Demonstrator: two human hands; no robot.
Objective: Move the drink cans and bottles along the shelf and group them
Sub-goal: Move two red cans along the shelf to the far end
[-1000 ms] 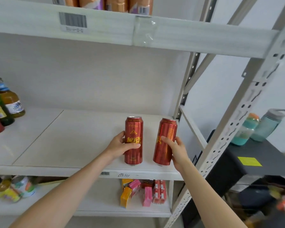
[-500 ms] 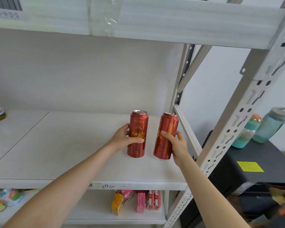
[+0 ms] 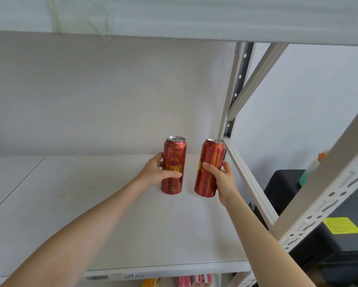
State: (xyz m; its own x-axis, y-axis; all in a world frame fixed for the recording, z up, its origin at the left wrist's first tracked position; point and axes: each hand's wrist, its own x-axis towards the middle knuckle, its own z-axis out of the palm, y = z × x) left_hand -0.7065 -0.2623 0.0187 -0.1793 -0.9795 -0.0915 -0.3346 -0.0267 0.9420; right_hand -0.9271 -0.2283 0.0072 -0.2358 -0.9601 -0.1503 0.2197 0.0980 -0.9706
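Two tall red cans with gold print stand near the right end of the white shelf board (image 3: 91, 204). My left hand (image 3: 157, 172) wraps around the left red can (image 3: 175, 154), which stands upright. My right hand (image 3: 223, 179) grips the right red can (image 3: 212, 156), which leans slightly to the right, close to the shelf's side rail (image 3: 246, 177). A small gap separates the two cans. Whether the can bottoms touch the board cannot be told.
The shelf above (image 3: 174, 15) hangs low over the cans. A grey perforated upright (image 3: 327, 195) and a diagonal brace (image 3: 256, 79) frame the right end. Beyond it sits a black box (image 3: 339, 235) with a yellow label. Colourful cartons (image 3: 194, 281) lie on the shelf below.
Both hands have carried the cans farther back and to the right along the shelf. My view has shifted right, so the bottles at the left have dropped out of sight.
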